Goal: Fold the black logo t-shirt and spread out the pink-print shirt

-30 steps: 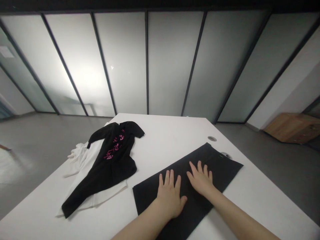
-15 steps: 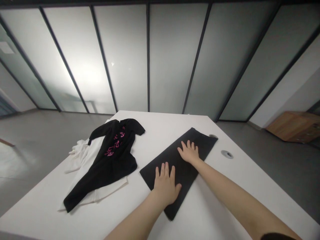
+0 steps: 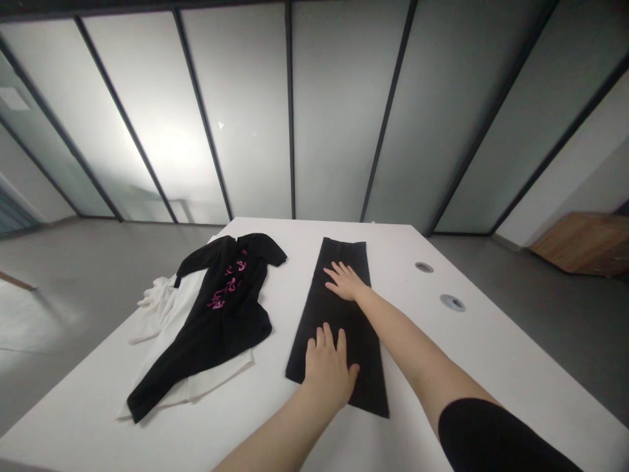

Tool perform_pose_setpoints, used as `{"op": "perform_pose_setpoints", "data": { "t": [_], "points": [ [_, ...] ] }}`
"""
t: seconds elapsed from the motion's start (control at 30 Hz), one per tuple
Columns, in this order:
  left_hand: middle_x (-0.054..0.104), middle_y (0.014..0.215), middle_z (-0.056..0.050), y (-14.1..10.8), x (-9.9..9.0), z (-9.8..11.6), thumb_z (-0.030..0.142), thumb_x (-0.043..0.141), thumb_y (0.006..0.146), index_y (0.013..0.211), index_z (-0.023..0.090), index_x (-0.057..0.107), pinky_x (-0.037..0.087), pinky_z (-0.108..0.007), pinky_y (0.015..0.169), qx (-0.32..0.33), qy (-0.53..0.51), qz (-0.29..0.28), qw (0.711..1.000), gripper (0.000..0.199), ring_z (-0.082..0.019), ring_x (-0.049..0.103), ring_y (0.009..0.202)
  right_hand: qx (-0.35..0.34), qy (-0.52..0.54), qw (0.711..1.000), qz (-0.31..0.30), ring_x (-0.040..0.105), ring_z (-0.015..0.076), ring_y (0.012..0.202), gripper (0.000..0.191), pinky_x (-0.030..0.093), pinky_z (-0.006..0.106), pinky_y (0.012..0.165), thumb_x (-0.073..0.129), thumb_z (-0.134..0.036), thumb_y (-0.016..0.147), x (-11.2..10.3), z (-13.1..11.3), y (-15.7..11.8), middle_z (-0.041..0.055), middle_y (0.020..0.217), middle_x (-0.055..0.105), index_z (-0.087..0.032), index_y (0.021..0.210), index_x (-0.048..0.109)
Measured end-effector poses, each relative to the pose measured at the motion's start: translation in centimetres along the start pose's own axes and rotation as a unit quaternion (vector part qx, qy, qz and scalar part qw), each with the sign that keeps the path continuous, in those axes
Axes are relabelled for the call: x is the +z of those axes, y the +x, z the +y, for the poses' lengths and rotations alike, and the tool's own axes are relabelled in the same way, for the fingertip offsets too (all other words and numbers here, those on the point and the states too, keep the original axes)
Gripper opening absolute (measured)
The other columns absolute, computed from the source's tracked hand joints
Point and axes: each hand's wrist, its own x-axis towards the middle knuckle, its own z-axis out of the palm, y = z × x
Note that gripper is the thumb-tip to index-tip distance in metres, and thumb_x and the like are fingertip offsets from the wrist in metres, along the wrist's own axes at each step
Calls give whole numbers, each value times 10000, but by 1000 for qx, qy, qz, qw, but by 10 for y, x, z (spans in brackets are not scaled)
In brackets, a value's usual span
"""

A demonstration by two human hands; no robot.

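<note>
A long, flat black folded cloth (image 3: 361,341) lies on the white table, its far end pointing away from me. My left hand (image 3: 328,370) rests flat on its near part, fingers spread. Farther up the cloth, my right hand (image 3: 344,282) lies with its fingers spread too. Neither hand grips anything. To the left, a black shirt (image 3: 230,321) with pink print is spread out on top of white garments (image 3: 162,308), apart from the black cloth.
Two round grommets (image 3: 452,302) sit in the right side of the white table (image 3: 432,367). Behind the table stands a frosted glass wall (image 3: 344,118) with dark frames. A wooden piece (image 3: 584,244) stands on the floor at the right.
The black cloth has turned counterclockwise, its far end swinging left and its near end right, uncovering a grommet. My right hand has moved left with it. My left hand has barely shifted.
</note>
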Motion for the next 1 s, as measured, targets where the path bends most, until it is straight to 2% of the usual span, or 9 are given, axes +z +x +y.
{"op": "perform_pose_setpoints", "data": {
  "t": [0.1,0.2,0.33,0.43,0.57,0.7,0.83,1.0],
  "points": [
    [354,1703,-220,-4,-2,6,612,469,1001,1665,200,391,380,-611,1144,9,-5,-6,1000,785,-479,402,1494,-5,-8,1000,26,174,349,1624,631,108,533,1291,399,-548,1075,-3,-4,-3,85,1768,248,-325,1664,365],
    [353,1704,-217,-4,-1,5,606,487,996,1671,211,376,377,-599,1145,15,-14,0,1000,790,-478,399,1491,20,-14,998,66,291,384,1548,596,168,558,1256,425,-472,1076,-5,-13,-7,159,1682,378,-274,1638,399],
    [329,1718,-210,1,5,-1,621,472,996,1686,207,338,345,-607,1176,17,-26,16,999,815,-477,370,1514,74,-7,994,77,461,359,1401,486,348,489,1149,353,-361,1096,-3,-25,-7,214,1466,567,-178,1504,545],
    [302,1734,-190,6,14,-5,659,431,1004,1699,226,300,273,-631,1230,22,-36,34,999,829,-469,305,1562,83,10,995,59,503,326,1387,485,373,442,1138,338,-336,1099,-4,-28,-8,204,1490,568,-154,1489,561],
    [299,1733,-199,13,21,-8,678,370,1017,1693,195,311,181,-651,1273,7,-38,67,997,832,-451,227,1604,55,35,997,29,388,329,1531,560,276,456,1232,376,-406,1096,-5,-34,-21,140,1675,428,-196,1609,452],
    [317,1716,-233,16,19,-9,658,359,1021,1637,113,402,180,-637,1285,5,-49,67,997,824,-438,240,1604,72,47,995,46,227,353,1614,616,160,518,1284,291,-442,1109,5,-48,-44,123,1760,267,-204,1676,332],
    [365,1686,-259,15,16,-6,630,389,1019,1531,54,514,196,-627,1289,-9,-42,71,997,780,-436,268,1595,109,56,992,35,242,413,1603,680,187,564,1272,313,-516,1097,21,-55,-59,182,1748,267,-158,1673,346],
    [365,1694,-232,14,13,-6,622,389,1030,1541,106,535,188,-648,1283,-9,-27,68,997,741,-430,269,1597,115,49,991,51,210,393,1616,686,157,532,1290,351,-523,1087,27,-46,-51,159,1757,256,-173,1676,353]
  ]
}}
